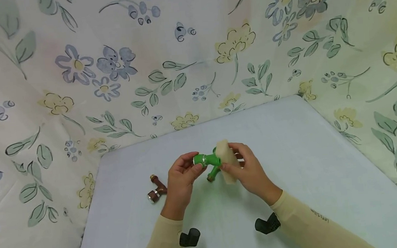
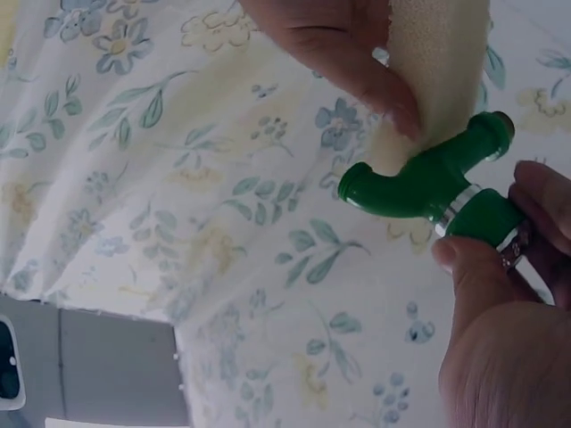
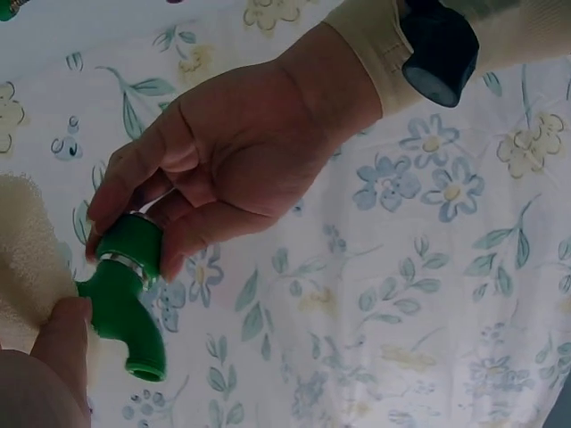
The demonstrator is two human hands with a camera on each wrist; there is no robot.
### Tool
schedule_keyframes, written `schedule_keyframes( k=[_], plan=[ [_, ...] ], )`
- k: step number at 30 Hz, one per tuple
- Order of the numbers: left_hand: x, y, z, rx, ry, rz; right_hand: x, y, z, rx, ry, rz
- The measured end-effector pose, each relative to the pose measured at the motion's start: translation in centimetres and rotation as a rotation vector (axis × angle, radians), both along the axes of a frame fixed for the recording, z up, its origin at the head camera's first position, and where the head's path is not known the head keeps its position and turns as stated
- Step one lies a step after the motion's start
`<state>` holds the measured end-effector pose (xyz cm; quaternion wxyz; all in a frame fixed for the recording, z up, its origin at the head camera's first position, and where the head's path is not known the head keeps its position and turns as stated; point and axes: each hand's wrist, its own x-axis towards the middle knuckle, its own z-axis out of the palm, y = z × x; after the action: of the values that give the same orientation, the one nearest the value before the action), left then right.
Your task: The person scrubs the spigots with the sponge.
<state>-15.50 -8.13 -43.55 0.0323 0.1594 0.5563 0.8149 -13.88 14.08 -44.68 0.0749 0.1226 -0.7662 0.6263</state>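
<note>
My left hand (image 1: pixel 184 175) pinches a green tap (image 2: pixel 415 187) by its round knob end, thumb on one side and fingers on the other. A silver ring circles the tap between knob and body; its curved spout points away from the hand. A cream sponge (image 1: pixel 226 158) is in my right hand (image 1: pixel 248 172), gripped between thumb and fingers. The sponge is right up against the tap's body; whether they touch is hard to tell. Behind them a second green tap (image 1: pixel 213 174) lies on the table, partly hidden by the sponge and the held tap.
A brown tap (image 1: pixel 160 189) with a brass threaded end lies left of my left forearm, partly covered by it. The pale table (image 1: pixel 290 144) stretches around both hands. Floral fabric (image 1: pixel 181 75) hangs along its back and sides. Black wrist cameras (image 1: pixel 267 224) sit on both sleeves.
</note>
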Motion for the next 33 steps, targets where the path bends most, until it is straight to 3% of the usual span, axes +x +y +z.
schedule_keyframes(
  k=[8,20,27,33],
  plan=[
    [0.1,0.1,0.3,-0.007,-0.002,-0.037,-0.9,1.0,-0.9,0.027,-0.098,-0.061],
    [-0.1,0.1,-0.2,-0.048,0.011,0.016,-0.2,0.2,-0.9,-0.004,-0.106,-0.023],
    [-0.4,-0.1,-0.7,-0.095,0.009,0.062,0.5,-0.2,0.2,-0.054,-0.111,0.088],
    [-0.5,-0.2,-0.6,-0.078,0.011,0.043,1.2,0.0,2.4,-0.153,-0.132,0.185]
  ],
)
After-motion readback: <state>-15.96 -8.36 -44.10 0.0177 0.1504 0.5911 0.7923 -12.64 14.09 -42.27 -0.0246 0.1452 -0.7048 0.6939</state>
